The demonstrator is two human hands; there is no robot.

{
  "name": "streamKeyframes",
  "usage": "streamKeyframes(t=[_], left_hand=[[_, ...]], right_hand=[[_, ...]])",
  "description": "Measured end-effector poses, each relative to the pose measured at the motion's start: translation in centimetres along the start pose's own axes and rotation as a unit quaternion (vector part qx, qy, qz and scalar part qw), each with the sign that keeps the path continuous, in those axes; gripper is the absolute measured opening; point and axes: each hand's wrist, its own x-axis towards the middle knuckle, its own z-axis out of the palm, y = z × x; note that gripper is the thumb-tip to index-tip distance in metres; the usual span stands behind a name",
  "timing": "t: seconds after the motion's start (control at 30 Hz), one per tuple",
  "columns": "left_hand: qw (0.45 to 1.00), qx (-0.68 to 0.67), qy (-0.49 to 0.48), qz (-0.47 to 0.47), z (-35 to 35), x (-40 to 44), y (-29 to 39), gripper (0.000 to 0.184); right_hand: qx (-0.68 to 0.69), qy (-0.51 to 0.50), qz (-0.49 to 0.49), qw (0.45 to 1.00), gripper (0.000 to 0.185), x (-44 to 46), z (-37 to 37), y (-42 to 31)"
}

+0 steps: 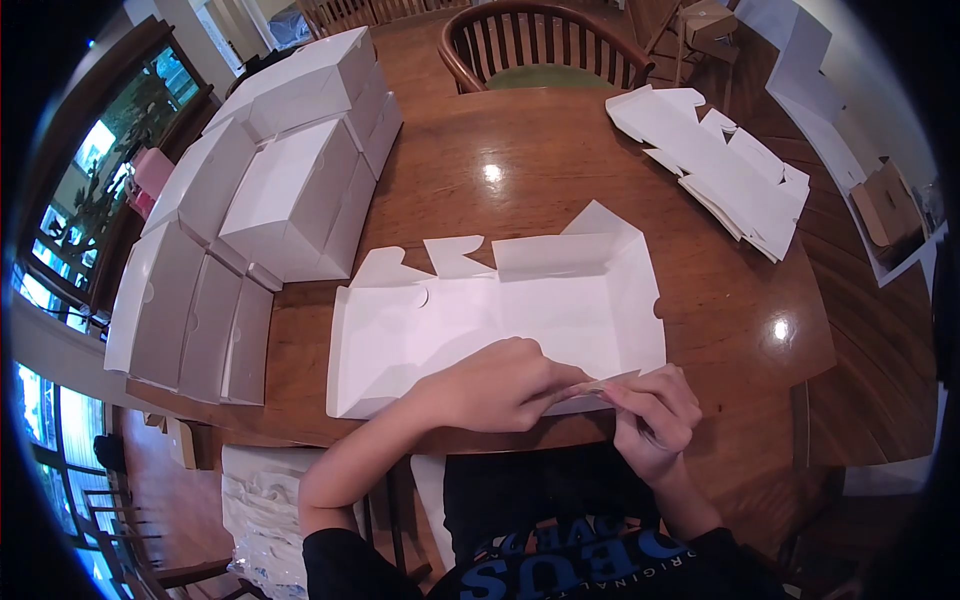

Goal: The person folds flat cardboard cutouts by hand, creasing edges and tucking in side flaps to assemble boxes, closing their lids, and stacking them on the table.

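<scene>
A white cardboard box (555, 305), partly folded, lies open on the wooden table in front of me. Its far wall and several tabs stand up, and the right wall is raised. Along the near edge, toward the right corner, my left hand (500, 385) reaches across the box with its fingers closed on the near flap. Beside it my right hand (655, 415) pinches the same near side flap at the corner, thumb and fingers together. The hands nearly meet there, and they hide part of the flap between them.
Finished white boxes (290, 200) are stacked at the left of the table (500, 140). A pile of flat white box blanks (725, 170) lies at the far right. Behind the table stands a wooden chair (545, 45). A brown carton (890, 210) is off to the right.
</scene>
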Motion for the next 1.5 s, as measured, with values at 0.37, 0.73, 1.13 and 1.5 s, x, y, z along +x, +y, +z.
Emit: streamKeyframes(t=[0.37,0.73,1.13,1.5], left_hand=[[0.999,-0.022,-0.046,0.004,-1.0,-0.9,-0.6,0.061],[0.998,-0.008,-0.058,-0.021,-1.2,-0.7,-0.1,0.065],[0.997,-0.039,-0.058,-0.024,-1.0,-0.6,-0.5,0.059],[1.000,0.006,-0.029,0.007,-0.5,-1.2,-1.2,0.050]], right_hand=[[0.010,-0.013,-0.030,0.999,0.038,0.2,0.4,0.3],[-0.014,-0.051,-0.041,0.998,0.033,0.4,0.3,-0.2],[0.020,-0.049,-0.068,0.996,0.030,0.0,0.4,0.2],[-0.044,-0.064,-0.088,0.993,0.029,-0.5,1.3,-0.7]])
